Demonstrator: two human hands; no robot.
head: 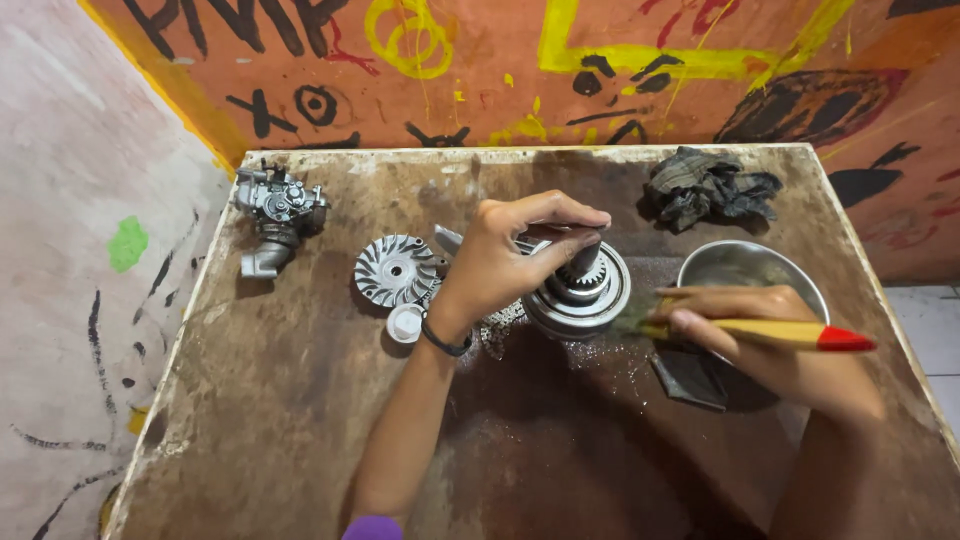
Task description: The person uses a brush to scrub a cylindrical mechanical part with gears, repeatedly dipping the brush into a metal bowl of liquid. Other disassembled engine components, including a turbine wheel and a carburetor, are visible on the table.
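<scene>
Two hands share one job: left hand [500, 262] grip pinches the clutch assembly [580, 290] shaft, steadying it upright on the worktop [300, 420], while right hand [760, 335] grip closes around a paintbrush [770, 333], bristles at its rim.

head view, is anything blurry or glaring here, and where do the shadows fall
Head view: the brush bristle end smears with motion blur beside the round metal clutch part; the steel bowl shows only mild sheen, no harsh glare; soft shadow pools on the worn table beneath the left hand and forearm; edges bow slightly.
</scene>
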